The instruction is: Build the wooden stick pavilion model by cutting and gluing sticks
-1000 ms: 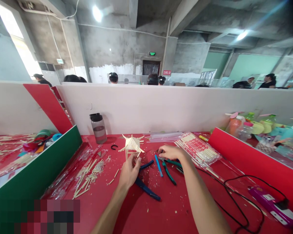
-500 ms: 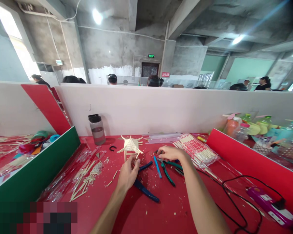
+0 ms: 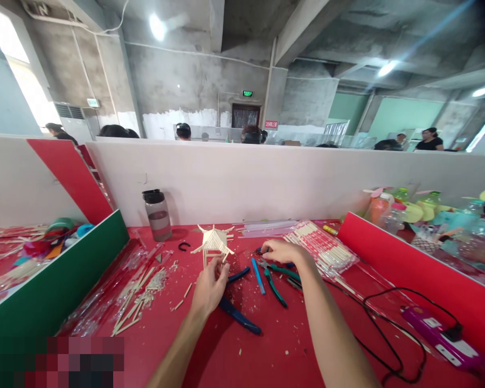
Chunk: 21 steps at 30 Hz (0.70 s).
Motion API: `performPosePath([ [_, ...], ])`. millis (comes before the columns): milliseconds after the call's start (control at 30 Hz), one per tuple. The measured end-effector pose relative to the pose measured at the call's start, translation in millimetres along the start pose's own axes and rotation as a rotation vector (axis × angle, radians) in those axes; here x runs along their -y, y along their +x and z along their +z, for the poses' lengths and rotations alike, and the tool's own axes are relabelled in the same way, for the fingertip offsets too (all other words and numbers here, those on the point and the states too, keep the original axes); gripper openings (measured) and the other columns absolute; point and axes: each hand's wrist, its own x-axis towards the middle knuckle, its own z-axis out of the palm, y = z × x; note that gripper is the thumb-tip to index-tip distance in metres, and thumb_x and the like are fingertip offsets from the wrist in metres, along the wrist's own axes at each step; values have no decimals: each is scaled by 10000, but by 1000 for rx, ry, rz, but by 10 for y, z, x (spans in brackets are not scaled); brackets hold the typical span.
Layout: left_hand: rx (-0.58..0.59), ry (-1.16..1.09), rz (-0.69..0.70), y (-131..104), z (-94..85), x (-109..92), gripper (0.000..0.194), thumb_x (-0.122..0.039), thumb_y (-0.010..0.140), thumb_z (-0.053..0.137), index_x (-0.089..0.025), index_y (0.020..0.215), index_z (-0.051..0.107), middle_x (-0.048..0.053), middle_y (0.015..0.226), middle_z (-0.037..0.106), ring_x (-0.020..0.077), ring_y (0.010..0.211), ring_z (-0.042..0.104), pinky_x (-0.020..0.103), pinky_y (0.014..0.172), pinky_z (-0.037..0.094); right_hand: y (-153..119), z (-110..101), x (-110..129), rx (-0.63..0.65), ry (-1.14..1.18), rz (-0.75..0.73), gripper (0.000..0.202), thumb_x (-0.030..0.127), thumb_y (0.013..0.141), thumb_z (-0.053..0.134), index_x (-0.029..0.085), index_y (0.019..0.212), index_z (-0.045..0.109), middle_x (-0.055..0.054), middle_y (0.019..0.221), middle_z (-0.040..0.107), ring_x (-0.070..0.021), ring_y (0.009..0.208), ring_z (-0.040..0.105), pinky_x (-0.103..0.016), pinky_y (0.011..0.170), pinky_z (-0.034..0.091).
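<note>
A small pavilion model (image 3: pixel 214 241) built of pale wooden sticks, with a flared roof, stands on the red table. My left hand (image 3: pixel 213 280) is closed at its near lower edge, thumb and fingers pinching a front post. Farther right, my right hand (image 3: pixel 282 252) reaches down with curled fingers over a dark object whose dark blue tip (image 3: pixel 259 250) shows; the hand hides most of it. Just below that hand lie green-handled pliers (image 3: pixel 272 284) and a light blue stick (image 3: pixel 258 276). Blue-handled cutters (image 3: pixel 239 317) lie beside my left hand, their head partly hidden.
A water bottle (image 3: pixel 157 215) stands at the back left. Loose sticks and scraps (image 3: pixel 139 302) lie at left, packaged sticks (image 3: pixel 323 245) at right. A black cord (image 3: pixel 382 293) runs to a purple power strip (image 3: pixel 440 337). Green (image 3: pixel 64 285) and red (image 3: pixel 420 253) dividers flank the table.
The whole view has shifted slightly, so everything sits a little farther left. Both hands keep nearly the same places; the right fingers have shifted a little, showing more of the pliers' jaws.
</note>
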Motion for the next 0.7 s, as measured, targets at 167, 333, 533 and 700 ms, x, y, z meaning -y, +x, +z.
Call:
performPosePath([
  [167,-1,-6,8,8,15,5,472,-540,892,516,-161,1137,657,7,689,630,167,584,564,262,572,425,-46,-50,-13,-20,-48,-2,279,293,892,603,226,1153,679,-43,1096,729,-192,941,667,-248,738,437],
  [333,10,-3,5,9,-4,11,446,-554,888,515,-175,1072,661,-2,671,617,164,567,555,259,562,415,-183,-9,10,-73,-80,12,320,378,893,602,224,1168,660,-70,1135,716,-228,1008,665,-275,785,445],
  [533,33,35,30,23,-23,42,404,-553,922,466,-187,997,620,-11,667,598,156,555,553,249,554,395,-380,378,31,-172,-140,44,674,585,846,614,160,1362,524,-234,1416,517,-380,1305,493,-422,976,408],
  [700,65,19,38,21,-14,32,390,-544,940,448,-188,982,601,-24,649,558,147,548,532,243,544,378,-435,714,-12,-182,-188,78,890,651,792,650,239,1523,355,-229,1494,430,-421,1384,392,-532,1059,320],
])
